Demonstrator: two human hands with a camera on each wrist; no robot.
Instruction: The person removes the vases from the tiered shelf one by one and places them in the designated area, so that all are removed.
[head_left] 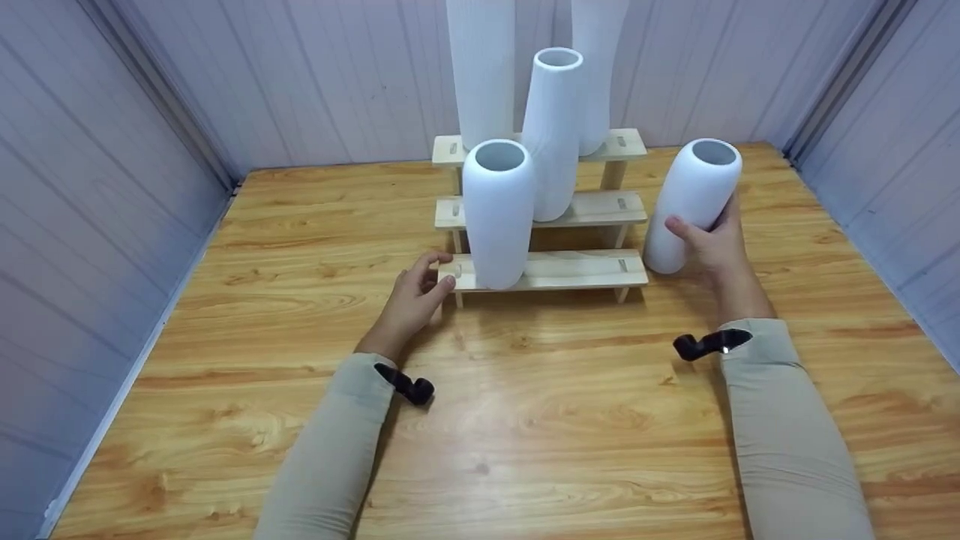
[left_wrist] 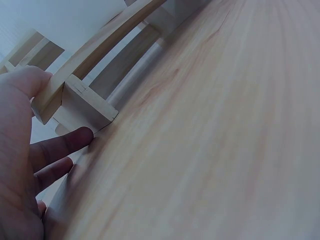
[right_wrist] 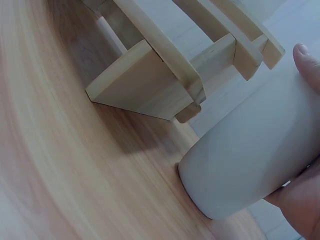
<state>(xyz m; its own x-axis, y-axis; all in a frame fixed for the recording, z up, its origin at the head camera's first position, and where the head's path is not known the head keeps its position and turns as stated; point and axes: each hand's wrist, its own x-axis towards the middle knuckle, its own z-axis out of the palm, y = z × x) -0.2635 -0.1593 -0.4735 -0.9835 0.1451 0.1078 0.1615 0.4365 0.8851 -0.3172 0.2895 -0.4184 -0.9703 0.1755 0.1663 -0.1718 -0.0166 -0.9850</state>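
Pale walls [head_left: 337, 82] around a wood-grained table [head_left: 525, 450]. Four vases [head_left: 499, 225] spread over three steps of the rack [head_left: 577, 270], apparently for a clear view of each. Beside its right end, another vase [head_left: 682, 210], on or just above the table: cannot tell which. Right hand [head_left: 712, 244] wrapped round that vase's side, likely against slipping; left hand [head_left: 411, 296] pinching the bottom step's left end, presumably as a brace. Both arms [head_left: 784, 420] outstretched, well apart.
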